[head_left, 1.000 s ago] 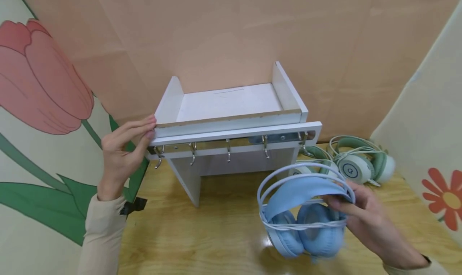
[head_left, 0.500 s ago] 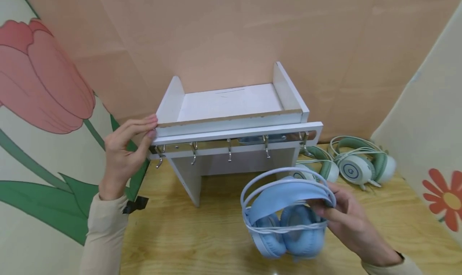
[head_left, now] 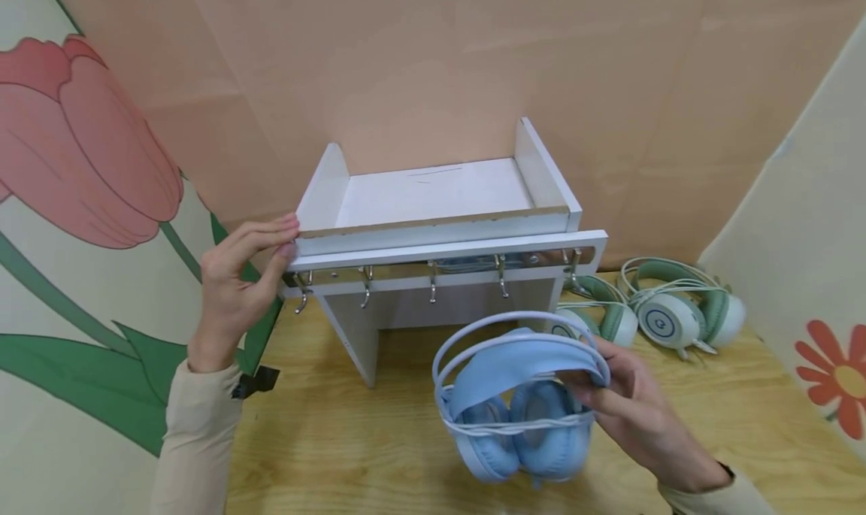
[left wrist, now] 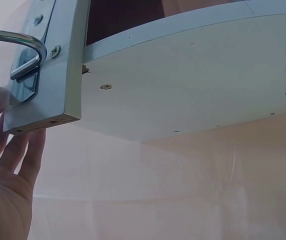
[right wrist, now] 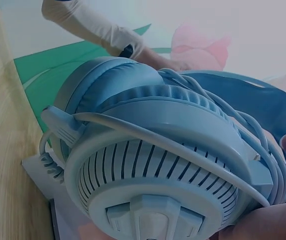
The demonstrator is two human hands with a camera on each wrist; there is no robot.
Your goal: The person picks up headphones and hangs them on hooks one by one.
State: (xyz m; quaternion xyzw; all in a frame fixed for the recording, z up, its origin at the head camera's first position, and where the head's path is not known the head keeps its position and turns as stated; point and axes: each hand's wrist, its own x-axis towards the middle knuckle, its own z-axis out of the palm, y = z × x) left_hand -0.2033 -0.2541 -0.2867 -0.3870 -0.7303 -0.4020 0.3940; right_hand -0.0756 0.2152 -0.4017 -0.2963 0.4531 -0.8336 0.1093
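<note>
A white wooden rack (head_left: pixel 433 231) stands on the wooden surface, with a row of metal hooks (head_left: pixel 433 288) along its front board. My left hand (head_left: pixel 237 286) grips the left end of that board, thumb in front and fingers behind; the left wrist view shows the end hook (left wrist: pixel 30 47) close by. My right hand (head_left: pixel 636 406) holds light-blue headphones (head_left: pixel 551 440) by the right side of the headband. They hang in front of the rack, below its hooks, with the white cable wound around them. Ear cups fill much of the right wrist view.
Two pairs of green-and-white headphones (head_left: pixel 666 316) lie on the wood at the right, one partly behind the blue pair. A tulip-printed panel (head_left: pixel 115 162) stands at the left, a flower-printed panel (head_left: pixel 812 222) at the right. Behind the rack is a tan backdrop (head_left: pixel 433 64).
The right hand has carried the blue headphones leftward, toward the middle of the rack's front. The left hand keeps its grip on the board's left end.
</note>
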